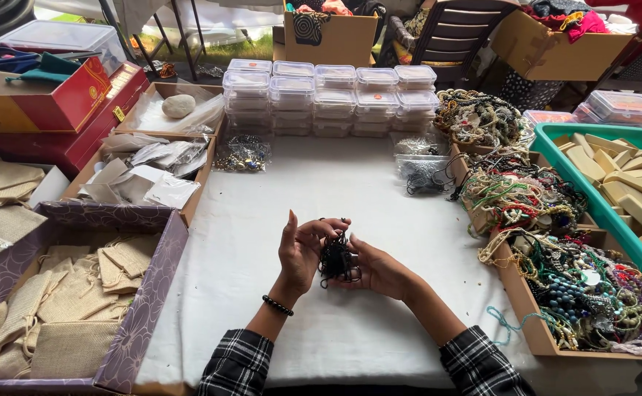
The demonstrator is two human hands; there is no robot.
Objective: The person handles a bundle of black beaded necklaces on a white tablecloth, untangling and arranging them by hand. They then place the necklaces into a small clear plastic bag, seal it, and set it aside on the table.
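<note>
A tangled bundle of thin black cords (336, 260) is hanging between two bare hands above a white-covered table. The cords are bunching into a dark knot at the point of the grip, with loose loops spilling just below it and one thin loop arching just above the fingertips. The left hand (303, 253) is pinching the bundle from one side while the right hand (379, 270) is cradling it from the other, both touching it.
</note>
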